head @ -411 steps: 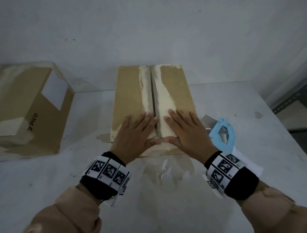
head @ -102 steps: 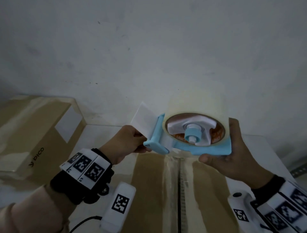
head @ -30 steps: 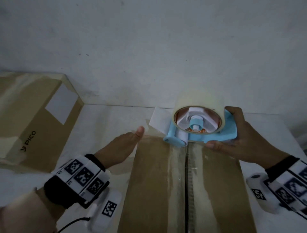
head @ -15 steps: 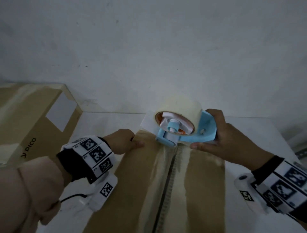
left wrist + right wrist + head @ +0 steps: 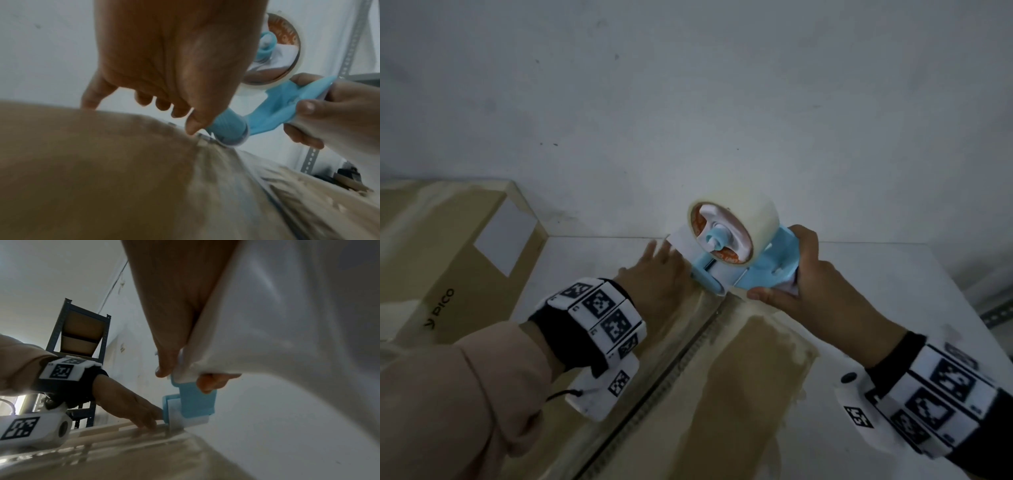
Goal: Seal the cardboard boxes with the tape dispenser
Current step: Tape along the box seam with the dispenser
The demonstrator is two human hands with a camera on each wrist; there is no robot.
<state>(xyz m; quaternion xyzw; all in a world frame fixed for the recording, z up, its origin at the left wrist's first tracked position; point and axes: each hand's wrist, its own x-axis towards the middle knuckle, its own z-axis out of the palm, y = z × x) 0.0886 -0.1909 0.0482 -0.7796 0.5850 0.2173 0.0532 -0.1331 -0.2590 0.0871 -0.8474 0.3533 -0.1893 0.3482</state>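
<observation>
Taping has barely begun: your right hand (image 5: 803,291) clamps the dispenser (image 5: 743,263) at the far end of the box (image 5: 739,394) on the table (image 5: 893,291), and your flat, open left hand (image 5: 657,274) lies beside its roller. The seam (image 5: 681,363) looks unsealed. Whether the tape has stuck is hidden; a second box (image 5: 448,260) waits at left.

Matt brown cardboard box (image 5: 739,394) w/ torn patchy surface; smooth light-blue plastic dispenser (image 5: 774,270); glossy clear tape roll (image 5: 753,219).
</observation>
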